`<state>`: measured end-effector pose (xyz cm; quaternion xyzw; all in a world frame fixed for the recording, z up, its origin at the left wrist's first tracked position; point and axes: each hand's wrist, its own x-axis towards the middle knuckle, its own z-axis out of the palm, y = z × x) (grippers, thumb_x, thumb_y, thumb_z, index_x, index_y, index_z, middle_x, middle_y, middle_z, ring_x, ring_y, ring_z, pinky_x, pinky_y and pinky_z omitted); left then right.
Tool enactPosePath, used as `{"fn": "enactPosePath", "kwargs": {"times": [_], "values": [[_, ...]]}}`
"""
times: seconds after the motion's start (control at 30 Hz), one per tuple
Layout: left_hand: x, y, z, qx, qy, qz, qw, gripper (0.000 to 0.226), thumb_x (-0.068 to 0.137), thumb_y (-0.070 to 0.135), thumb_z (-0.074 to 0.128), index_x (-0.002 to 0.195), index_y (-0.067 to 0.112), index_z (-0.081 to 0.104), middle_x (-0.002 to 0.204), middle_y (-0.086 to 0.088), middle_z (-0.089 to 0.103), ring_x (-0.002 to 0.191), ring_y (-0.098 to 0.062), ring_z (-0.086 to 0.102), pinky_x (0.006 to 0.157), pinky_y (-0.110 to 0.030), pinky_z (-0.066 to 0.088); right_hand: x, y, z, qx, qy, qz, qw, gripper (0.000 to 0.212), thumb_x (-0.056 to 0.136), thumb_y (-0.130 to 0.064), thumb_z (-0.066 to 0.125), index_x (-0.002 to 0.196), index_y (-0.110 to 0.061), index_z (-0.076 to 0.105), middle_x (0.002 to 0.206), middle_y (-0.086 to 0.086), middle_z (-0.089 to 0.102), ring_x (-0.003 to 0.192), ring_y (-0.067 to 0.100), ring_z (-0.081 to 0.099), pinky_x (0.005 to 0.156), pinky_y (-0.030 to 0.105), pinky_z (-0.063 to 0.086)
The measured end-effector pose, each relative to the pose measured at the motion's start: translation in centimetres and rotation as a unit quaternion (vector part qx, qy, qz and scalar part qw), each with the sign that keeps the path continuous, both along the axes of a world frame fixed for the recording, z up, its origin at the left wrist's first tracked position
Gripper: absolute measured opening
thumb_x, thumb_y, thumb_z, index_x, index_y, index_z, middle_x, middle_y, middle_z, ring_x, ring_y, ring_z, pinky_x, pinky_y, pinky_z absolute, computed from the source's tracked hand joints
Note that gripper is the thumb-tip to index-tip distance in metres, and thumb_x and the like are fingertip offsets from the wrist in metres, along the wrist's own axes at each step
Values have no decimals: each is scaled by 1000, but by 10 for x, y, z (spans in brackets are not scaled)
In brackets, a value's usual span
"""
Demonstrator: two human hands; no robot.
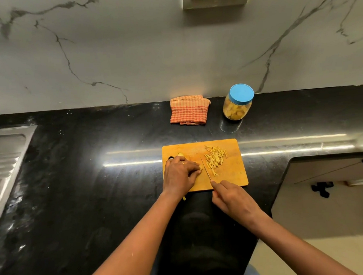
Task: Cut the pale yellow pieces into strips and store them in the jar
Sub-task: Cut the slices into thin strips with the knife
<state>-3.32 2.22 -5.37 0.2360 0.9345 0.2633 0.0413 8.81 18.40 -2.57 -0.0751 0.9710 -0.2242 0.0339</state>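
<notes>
A wooden cutting board (237, 176) lies on the black counter in front of me. On its right half sits a pile of pale yellow strips (215, 159). My left hand (180, 175) presses down on a pale yellow piece at the board's left side; the piece is mostly hidden, with a bit of it (180, 154) showing above the fingers. My right hand (231, 198) grips the handle of a knife (205, 169), whose thin blade stands just right of my left fingertips. A clear jar (237, 105) with a blue lid, holding yellow pieces, stands shut behind the board.
A folded orange checked cloth (189, 110) lies at the back by the marble wall. A steel sink drainboard (2, 167) is at the far left. The counter edge drops away at the right toward cabinets (333, 169). A small yellow scrap (184, 198) lies by my left wrist.
</notes>
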Motion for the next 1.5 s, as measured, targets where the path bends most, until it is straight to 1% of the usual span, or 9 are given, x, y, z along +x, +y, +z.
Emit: {"fn": "enactPosePath", "kwargs": {"times": [0.33, 0.5, 0.67, 0.77, 0.9, 1.0, 1.2, 1.3, 1.5], "values": [[-1, -4, 0, -5, 18, -18, 1000, 15, 81, 38, 73, 94, 31, 78, 98, 18, 73, 101, -15, 55, 88, -39, 42, -13, -11, 4, -16, -40, -17, 999, 43, 100, -24, 48, 139, -8, 49, 104, 8, 62, 89, 21, 60, 78, 31, 48], [0, -4, -1, -2, 38, -24, 999, 15, 81, 38, 73, 94, 31, 77, 98, 17, 73, 99, -17, 55, 86, -39, 42, -25, -11, 4, 36, -84, 10, 996, 45, 101, -24, 42, 144, -9, 41, 117, 10, 60, 99, 24, 59, 85, 33, 47], [-3, -6, -4, -12, 36, -31, 999, 17, 82, 43, 70, 94, 34, 76, 99, 20, 72, 102, -15, 54, 87, -38, 41, -24, -16, -1, 83, -73, 3, 994, 46, 102, -24, 40, 145, -8, 39, 114, 10, 59, 96, 24, 58, 83, 34, 48], [-5, -7, -5, 0, 29, -34, 999, 16, 81, 44, 72, 94, 34, 77, 98, 21, 72, 103, -14, 54, 87, -36, 41, -12, -17, -1, 76, -66, 10, 995, 46, 102, -24, 41, 145, -8, 39, 111, 9, 60, 94, 23, 59, 81, 35, 50], [-6, -7, -6, 39, 11, -6, 999, 15, 74, 37, 81, 87, 30, 79, 92, 18, 74, 99, -14, 60, 88, -35, 42, -8, -11, 2, 59, -18, -10, 998, 40, 95, -19, 57, 131, -2, 57, 90, 7, 63, 74, 20, 61, 64, 33, 53], [-5, -6, -5, 49, 3, 1, 999, 16, 72, 34, 84, 85, 27, 79, 90, 15, 75, 98, -14, 62, 88, -32, 42, -11, -11, 6, 33, 1, -29, 999, 37, 91, -15, 64, 125, -1, 61, 85, 6, 64, 68, 18, 60, 59, 30, 52], [-3, -7, -5, 35, -6, -3, 999, 15, 76, 35, 80, 90, 28, 79, 92, 15, 74, 101, -14, 61, 89, -35, 47, -11, -17, 4, 11, 7, -29, 999, 37, 92, -18, 61, 126, -3, 61, 88, 6, 64, 72, 19, 61, 63, 29, 50], [-3, -7, -2, 38, 1, -1, 999, 14, 76, 34, 81, 88, 28, 79, 91, 16, 74, 100, -13, 61, 88, -34, 45, -12, -19, 6, -5, 2, -34, 999, 39, 95, -21, 57, 131, -5, 57, 97, 7, 65, 80, 19, 61, 70, 29, 49], [-3, -8, 0, 38, 4, -5, 999, 13, 77, 34, 80, 88, 29, 79, 92, 16, 74, 99, -10, 60, 88, -32, 44, -14, -19, 3, -6, -13, -33, 999, 40, 97, -23, 54, 134, -7, 55, 99, 7, 64, 84, 19, 61, 73, 28, 48]]}}
